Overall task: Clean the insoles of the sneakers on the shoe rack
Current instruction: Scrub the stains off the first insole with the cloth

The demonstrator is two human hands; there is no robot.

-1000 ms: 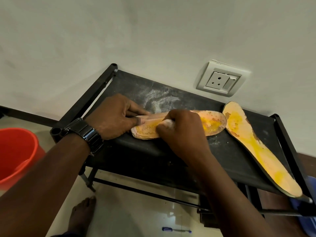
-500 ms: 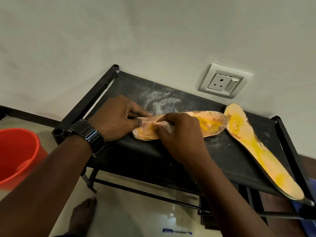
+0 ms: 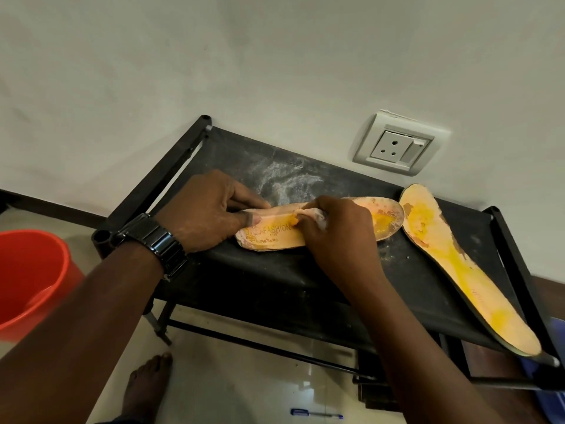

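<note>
An orange-yellow insole (image 3: 383,220) lies across the black top of the shoe rack (image 3: 275,280), its heel end printed with the word FASHION. My left hand (image 3: 208,214) pinches that heel end, thumb on top, holding it down. My right hand (image 3: 336,237) grips a small pale cloth (image 3: 315,214) and presses it on the middle of the insole. A second insole (image 3: 458,267) of the same colour lies to the right, running toward the rack's front right corner.
White powdery smears (image 3: 284,182) mark the rack top behind the hands. A wall socket (image 3: 397,145) sits above the rack. A red bucket (image 3: 30,276) stands on the floor at left. A blue pen (image 3: 316,421) and my bare foot (image 3: 149,384) are below.
My right hand has slid the cloth a little along the insole, uncovering more of the printed heel. The left hand keeps its hold.
</note>
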